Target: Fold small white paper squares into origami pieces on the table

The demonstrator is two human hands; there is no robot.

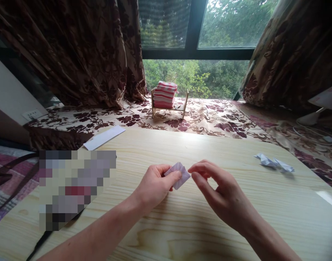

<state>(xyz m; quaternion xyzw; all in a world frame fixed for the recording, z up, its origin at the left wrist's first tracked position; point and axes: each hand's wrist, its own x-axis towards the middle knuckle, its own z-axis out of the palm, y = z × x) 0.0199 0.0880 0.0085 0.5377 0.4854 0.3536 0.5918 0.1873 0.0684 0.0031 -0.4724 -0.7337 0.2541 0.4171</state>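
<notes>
A small folded piece of pale lilac paper is held just above the light wooden table. My left hand grips its left side, thumb on top and fingers curled beneath. My right hand meets the paper's right corner with thumb and forefinger pinched together, the other fingers loosely bent.
A folded white paper figure lies at the table's right. A white paper strip rests at the far left edge, beside a blurred-out patch. Behind, a floral-covered ledge carries a small wooden rack with striped cloths. Curtains flank a window.
</notes>
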